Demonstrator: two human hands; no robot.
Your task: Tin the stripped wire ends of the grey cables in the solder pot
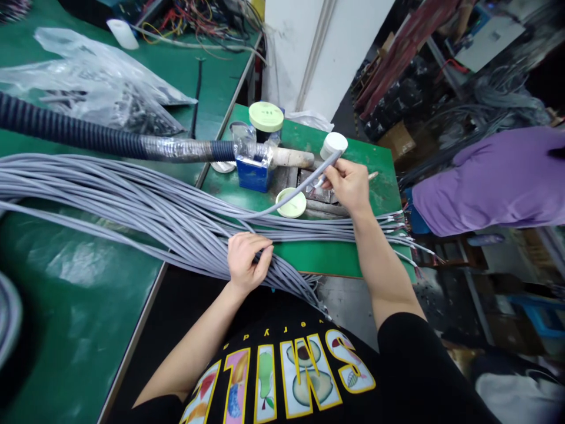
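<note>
A thick bundle of grey cables (132, 200) lies across the green bench and over its edge. My left hand (247, 259) is closed around a cable at the near side of the bundle. My right hand (348, 184) pinches the end of a single grey cable (291, 194) and holds its tip over a metal tray (309, 182) on the small green table. A white jar (333, 144) stands just beyond that hand. A pale green lid (291, 203) lies beside the tray.
A black corrugated hose (88, 135) runs across to a nozzle above a blue block (252, 174). A green-lidded jar (265, 118) stands behind it. Plastic bags (88, 82) lie at the back left. A person in purple (494, 176) is at the right.
</note>
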